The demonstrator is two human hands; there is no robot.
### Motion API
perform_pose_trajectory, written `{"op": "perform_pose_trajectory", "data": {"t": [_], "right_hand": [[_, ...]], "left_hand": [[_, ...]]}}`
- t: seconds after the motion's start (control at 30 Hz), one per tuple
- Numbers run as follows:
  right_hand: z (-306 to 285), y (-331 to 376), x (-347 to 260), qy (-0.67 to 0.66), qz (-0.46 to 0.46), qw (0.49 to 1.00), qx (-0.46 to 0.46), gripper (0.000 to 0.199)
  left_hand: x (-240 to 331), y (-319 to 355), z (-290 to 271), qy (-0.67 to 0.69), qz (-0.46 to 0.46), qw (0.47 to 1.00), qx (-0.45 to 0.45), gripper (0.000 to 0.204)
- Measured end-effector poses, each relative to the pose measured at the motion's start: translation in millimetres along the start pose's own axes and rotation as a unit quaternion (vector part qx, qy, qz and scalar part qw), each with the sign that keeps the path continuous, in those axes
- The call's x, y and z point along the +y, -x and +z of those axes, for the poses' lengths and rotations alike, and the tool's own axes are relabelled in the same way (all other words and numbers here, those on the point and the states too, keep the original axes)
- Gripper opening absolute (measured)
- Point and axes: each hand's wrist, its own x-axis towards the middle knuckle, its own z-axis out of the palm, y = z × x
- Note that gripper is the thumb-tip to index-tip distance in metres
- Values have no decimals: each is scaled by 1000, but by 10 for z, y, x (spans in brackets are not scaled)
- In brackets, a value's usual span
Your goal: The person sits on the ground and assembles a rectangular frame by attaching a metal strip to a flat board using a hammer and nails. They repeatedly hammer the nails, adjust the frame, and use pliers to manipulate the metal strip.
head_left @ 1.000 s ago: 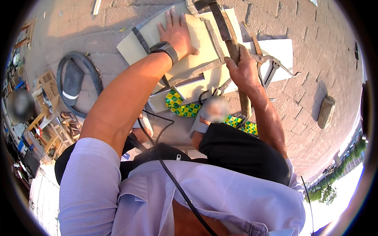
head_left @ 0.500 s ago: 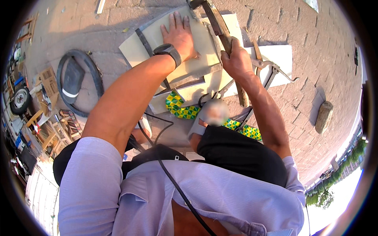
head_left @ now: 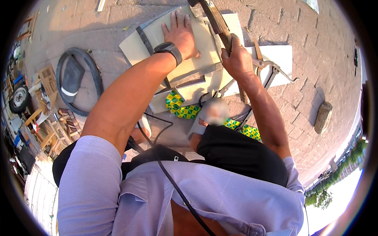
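My left hand [head_left: 182,34], with a dark watch on its wrist, lies flat with fingers spread on a cream sheet [head_left: 206,45]. My right hand [head_left: 238,61] is wrapped round the wooden handle of a hammer [head_left: 216,20]. The hammer's dark head lies at the picture's top edge, partly cut off, beyond the sheet's far right side. A dark narrow strip [head_left: 145,41] runs along the sheet's left part. Close below my right hand is a pair of dark-handled pliers or shears [head_left: 221,93]; its exact kind is unclear.
More metal hand tools [head_left: 271,67] lie on a white board [head_left: 282,59] at right. A black rubber ring [head_left: 60,76] is on the brick paving at left, a stone [head_left: 323,117] at far right. Yellow-green patterned material [head_left: 189,112] lies by my feet. Wood scraps and a wheel [head_left: 19,99] sit far left.
The hammer's head has shifted slightly away from me and to the left. My left hand stays pressed on the sheet.
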Motion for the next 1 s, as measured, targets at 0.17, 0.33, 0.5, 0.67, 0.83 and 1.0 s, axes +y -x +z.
{"op": "perform_pose_trajectory", "data": {"t": [0.17, 0.33, 0.5, 0.67, 0.83, 1.0], "right_hand": [[-202, 104, 104, -107, 13, 994, -24, 43], [-204, 507, 109, -338, 154, 927, -49, 33], [-276, 906, 278, -371, 206, 904, -58, 23], [-281, 1215, 284, -346, 224, 906, -101, 25], [-239, 1361, 304, -347, 236, 900, -116, 25], [-126, 1597, 403, -339, 222, 901, -156, 30]], "left_hand": [[22, -15, -22, -30, -11, 999, -26, 142], [-12, 39, -54, -31, 10, 999, -6, 137], [-474, -22, 70, -14, 100, 990, 101, 121], [-950, -339, -99, 23, 63, 996, 64, 102], [-904, -496, -304, 98, 43, 994, -6, 81], [-1089, -486, -158, 136, 65, 989, 11, 70]]}}
